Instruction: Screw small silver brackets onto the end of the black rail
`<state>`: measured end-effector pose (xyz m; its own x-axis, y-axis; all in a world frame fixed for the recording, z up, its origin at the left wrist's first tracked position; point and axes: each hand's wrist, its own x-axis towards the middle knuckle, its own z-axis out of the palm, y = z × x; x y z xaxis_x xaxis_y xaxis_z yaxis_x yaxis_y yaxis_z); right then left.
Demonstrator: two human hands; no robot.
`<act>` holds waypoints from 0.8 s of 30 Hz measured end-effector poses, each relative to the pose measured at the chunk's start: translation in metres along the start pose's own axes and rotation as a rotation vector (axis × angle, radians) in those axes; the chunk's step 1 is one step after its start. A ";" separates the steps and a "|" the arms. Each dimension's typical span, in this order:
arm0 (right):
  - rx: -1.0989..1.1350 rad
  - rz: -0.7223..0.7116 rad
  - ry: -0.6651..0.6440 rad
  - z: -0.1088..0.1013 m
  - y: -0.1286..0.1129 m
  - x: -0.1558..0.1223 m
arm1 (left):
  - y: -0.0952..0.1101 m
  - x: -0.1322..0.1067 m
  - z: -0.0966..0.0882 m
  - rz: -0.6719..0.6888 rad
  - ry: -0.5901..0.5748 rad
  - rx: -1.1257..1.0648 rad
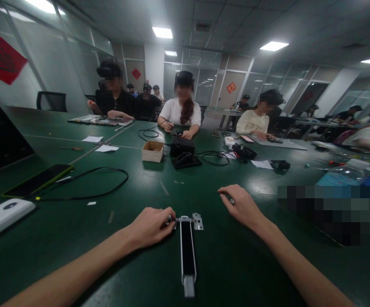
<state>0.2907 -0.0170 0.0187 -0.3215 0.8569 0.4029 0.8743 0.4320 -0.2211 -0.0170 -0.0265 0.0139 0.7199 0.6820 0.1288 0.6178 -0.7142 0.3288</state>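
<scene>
A long, narrow metal bracket (188, 251) with a dark middle strip and pale rails lies on the green table. At its far end a crossbar leads to a small silver plate (198, 221) with holes. My left hand (154, 225) is closed in a pinch on the left end of this crossbar, where the fingers partly hide the metal. To the right, apart from the bracket, my right hand (241, 202) is open, with thumb and forefinger spread. A small silver item (232, 201) shows at its fingers; whether it is a ring or a loose part, I cannot tell.
A phone in a green case (39, 179), a white device (4, 217) and a looped black cable (108, 169) lie left. Ahead are a small open box (153, 152) and a black device (182, 147). A plastic bottle (343, 175) is right. Several people sit beyond.
</scene>
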 end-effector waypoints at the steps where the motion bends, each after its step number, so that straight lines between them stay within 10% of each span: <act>1: -0.058 0.041 -0.018 -0.002 0.011 0.000 | 0.000 0.000 0.000 0.001 0.000 0.000; 15: -0.143 0.115 -0.265 0.003 0.033 -0.002 | 0.000 -0.001 0.002 -0.012 -0.009 0.030; 24: 0.208 0.012 -0.208 0.002 -0.029 -0.005 | 0.001 0.000 0.001 -0.015 -0.011 0.032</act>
<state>0.2657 -0.0329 0.0214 -0.3985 0.8921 0.2129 0.7920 0.4518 -0.4106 -0.0167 -0.0274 0.0135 0.7136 0.6913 0.1135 0.6385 -0.7084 0.3007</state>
